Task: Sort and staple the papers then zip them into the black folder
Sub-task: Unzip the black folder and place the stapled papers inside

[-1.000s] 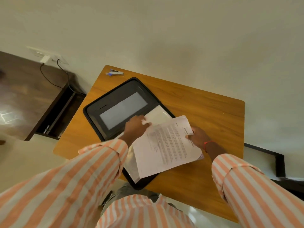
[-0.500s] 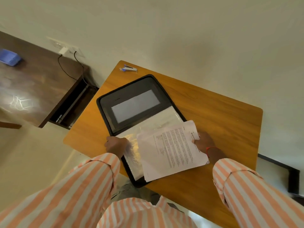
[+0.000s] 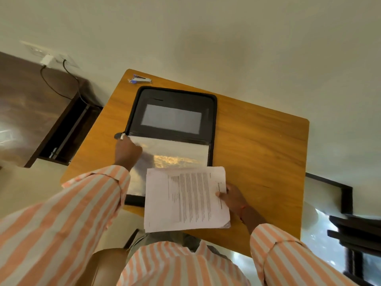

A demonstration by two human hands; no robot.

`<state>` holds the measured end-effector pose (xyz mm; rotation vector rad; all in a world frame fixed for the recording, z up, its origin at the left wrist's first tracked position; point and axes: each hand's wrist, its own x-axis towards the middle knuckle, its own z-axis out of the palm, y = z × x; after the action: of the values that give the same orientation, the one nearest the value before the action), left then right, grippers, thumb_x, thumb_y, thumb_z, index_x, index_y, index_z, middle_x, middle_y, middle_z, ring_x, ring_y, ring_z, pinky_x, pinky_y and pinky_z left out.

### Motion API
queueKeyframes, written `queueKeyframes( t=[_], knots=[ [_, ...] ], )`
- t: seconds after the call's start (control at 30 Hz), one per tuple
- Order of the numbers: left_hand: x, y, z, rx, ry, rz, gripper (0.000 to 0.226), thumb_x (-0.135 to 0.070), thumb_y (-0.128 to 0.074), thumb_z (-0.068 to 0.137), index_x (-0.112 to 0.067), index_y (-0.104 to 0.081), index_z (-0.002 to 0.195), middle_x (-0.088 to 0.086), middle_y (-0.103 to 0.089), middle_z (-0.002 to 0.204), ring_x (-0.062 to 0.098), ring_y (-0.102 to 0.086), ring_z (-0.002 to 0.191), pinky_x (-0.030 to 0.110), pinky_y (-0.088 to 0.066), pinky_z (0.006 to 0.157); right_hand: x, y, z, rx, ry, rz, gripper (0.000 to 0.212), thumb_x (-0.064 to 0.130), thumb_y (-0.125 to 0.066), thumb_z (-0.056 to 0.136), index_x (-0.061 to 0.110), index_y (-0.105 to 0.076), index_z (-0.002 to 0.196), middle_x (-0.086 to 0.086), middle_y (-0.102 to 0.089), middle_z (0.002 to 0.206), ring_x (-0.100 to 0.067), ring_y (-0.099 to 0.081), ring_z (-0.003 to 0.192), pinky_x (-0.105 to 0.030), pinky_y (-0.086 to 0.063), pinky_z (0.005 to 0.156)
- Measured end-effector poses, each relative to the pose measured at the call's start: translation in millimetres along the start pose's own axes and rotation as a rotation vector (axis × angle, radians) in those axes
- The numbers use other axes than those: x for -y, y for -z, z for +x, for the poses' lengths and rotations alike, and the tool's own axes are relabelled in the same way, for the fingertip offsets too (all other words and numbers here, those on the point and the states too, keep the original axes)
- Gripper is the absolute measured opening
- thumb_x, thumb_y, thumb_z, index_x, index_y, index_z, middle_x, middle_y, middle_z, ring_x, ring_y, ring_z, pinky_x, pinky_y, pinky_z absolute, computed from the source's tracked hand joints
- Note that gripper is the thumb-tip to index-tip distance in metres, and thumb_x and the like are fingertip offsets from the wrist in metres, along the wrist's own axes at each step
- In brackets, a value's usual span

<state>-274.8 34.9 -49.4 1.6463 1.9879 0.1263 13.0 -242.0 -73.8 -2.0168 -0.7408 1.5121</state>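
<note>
The black folder [image 3: 175, 96] lies open on the wooden table [image 3: 257, 141], its far half showing a grey window panel. The near half holds shiny clear plastic sleeves [image 3: 175, 153]. My left hand [image 3: 126, 150] rests at the left edge of the sleeves, just below the zip pull [image 3: 122, 136]; whether it grips the sleeve edge I cannot tell. My right hand [image 3: 233, 200] holds a stack of printed papers [image 3: 185, 199] by its right edge, over the folder's near edge and the table front. A blue and silver stapler [image 3: 140, 79] lies at the table's far left corner.
A dark wooden desk [image 3: 31, 112] stands to the left, with a wall socket, charger and cable [image 3: 61, 79] above it. A pale wall runs behind the table. Dark furniture [image 3: 354, 234] sits at the right edge. My striped sleeves fill the foreground.
The folder now lies squarer to me. My left hand slid from the sleeves' near left edge up toward the zip pull. My right hand drew the papers back toward the table's front edge.
</note>
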Motion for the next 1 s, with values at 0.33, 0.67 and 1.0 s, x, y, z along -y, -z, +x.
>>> queueKeyframes(
  t=[0.33, 0.67, 1.0],
  knots=[
    [-84.7, -106.5, -118.5, 0.3, -0.08, 0.031, 0.018, -0.024, -0.056, 0.102, -0.013, -0.063, 0.115, 0.004, -0.068, 0.11, 0.021, -0.064, 0.094, 0.034, -0.057, 0.089, -30.7, 127.8, -22.0, -0.471, -0.066, 0.231, 0.025, 0.003, -0.062, 0.094, 0.01, -0.064, 0.118, -0.013, -0.068, 0.118, -0.033, -0.065, 0.107, -0.05, -0.055, 0.089],
    [-100.2, -143.9, -163.6, 0.268, -0.283, 0.296, 0.07, -0.055, -0.076, 0.083, -0.012, -0.046, 0.129, 0.008, -0.049, 0.13, 0.027, -0.051, 0.122, 0.041, -0.055, 0.089, -29.9, 146.5, -41.8, -0.801, -0.027, 0.407, 0.032, 0.003, -0.059, 0.095, 0.012, -0.061, 0.126, -0.008, -0.065, 0.127, -0.025, -0.062, 0.11, -0.05, -0.054, 0.093],
    [-101.9, -136.1, -169.2, 0.251, -0.311, 0.261, 0.019, -0.018, -0.061, 0.094, -0.011, -0.062, 0.112, 0.007, -0.064, 0.109, 0.026, -0.065, 0.099, 0.034, -0.057, 0.081, -32.7, 126.6, -49.9, -0.776, 0.01, 0.545, 0.028, 0.003, -0.059, 0.095, 0.016, -0.062, 0.12, -0.006, -0.066, 0.124, -0.024, -0.063, 0.105, -0.046, -0.055, 0.089]
  ],
)
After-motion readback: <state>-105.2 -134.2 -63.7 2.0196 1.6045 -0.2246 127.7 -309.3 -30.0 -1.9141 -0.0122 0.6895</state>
